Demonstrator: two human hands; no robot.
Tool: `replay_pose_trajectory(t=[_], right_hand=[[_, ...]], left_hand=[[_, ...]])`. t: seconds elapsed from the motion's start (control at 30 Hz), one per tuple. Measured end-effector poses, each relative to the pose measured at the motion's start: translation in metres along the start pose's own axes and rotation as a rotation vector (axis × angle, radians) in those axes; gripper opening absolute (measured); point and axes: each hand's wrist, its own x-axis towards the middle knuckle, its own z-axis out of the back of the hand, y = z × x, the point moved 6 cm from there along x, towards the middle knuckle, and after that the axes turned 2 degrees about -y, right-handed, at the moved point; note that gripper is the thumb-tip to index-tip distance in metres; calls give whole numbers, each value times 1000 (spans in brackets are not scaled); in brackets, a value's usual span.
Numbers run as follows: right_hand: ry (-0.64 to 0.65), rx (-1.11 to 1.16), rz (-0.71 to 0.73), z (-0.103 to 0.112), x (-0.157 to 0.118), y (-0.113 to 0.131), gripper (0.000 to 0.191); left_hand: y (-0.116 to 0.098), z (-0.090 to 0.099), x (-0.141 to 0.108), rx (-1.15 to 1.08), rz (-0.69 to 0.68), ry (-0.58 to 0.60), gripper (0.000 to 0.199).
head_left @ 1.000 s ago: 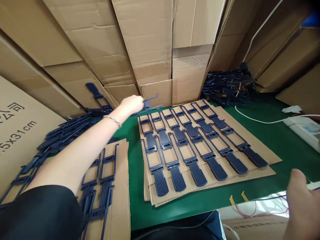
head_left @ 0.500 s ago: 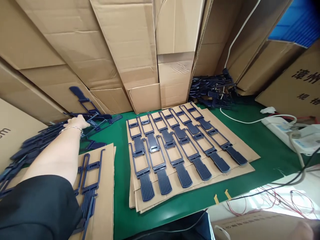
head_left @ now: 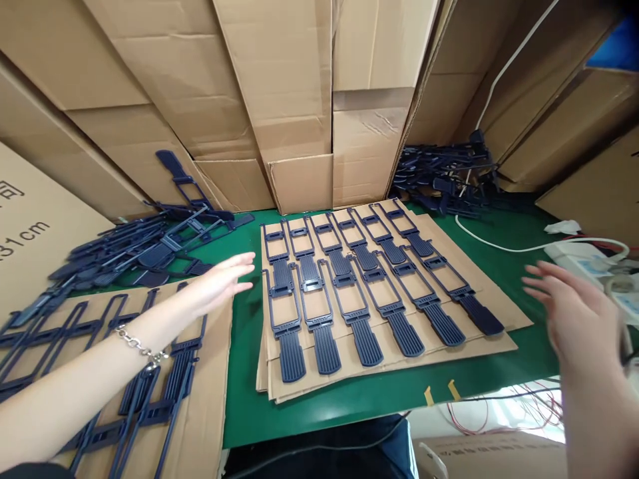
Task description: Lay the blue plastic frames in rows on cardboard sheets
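My left hand (head_left: 222,283) reaches in above the green tabletop with its fingers stretched out and nothing in them. It is just left of two rows of dark blue plastic frames with ribbed paddle ends, such as this front-row frame (head_left: 363,340). They lie on stacked cardboard sheets (head_left: 312,380). My right hand (head_left: 582,309), slightly blurred, hovers at the right with fingers extended and apart, holding nothing visible. Under my left forearm, more blue frames (head_left: 180,372) lie on another cardboard sheet (head_left: 212,399), partly hidden by the arm.
Behind my left hand is a loose heap of blue frames (head_left: 150,243). Another heap (head_left: 444,176) sits at the back right. A white power strip (head_left: 574,256) with cables lies beside my right hand. Tall cardboard sheets (head_left: 284,80) stand along the back.
My left hand has drawn back from the left heap toward the middle and is now open. My right hand has risen into view at the right. The view has shifted slightly.
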Motion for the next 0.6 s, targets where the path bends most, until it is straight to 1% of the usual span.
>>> replay_pose_trajectory(t=[0.03,0.07,0.1,0.13,0.17,0.23,0.3,0.37,0.47,0.6], right_hand=[[28,71,37,-11,4,7,36],[130,123,26,-28,9,12,31],[225,127,-48,-46,15,13,28],[268,114,-86,-60,21,15,26],[298,102,-115,-73,27,16,25],[314,80,-158,-90,37,17,21],[304,71,-184,-97,43,16,18],[291,67,-204,-99,45,15,15],[299,72,-234,-100,46,14,12],[366,93,-260,-105,50,17,12]], left_hand=[[13,-7,-5,-113,90,2,24],[25,-12,-8,-196,174,-18,20],[33,-15,-10,-250,237,-48,19],[38,-17,-10,-283,268,-75,22],[41,-18,-9,-303,279,-89,28],[42,-19,-4,-324,274,-70,49],[42,-19,0,-323,269,-23,68],[41,-18,1,-313,269,4,75],[41,-15,0,-313,265,7,73],[43,-11,0,-359,262,7,68]])
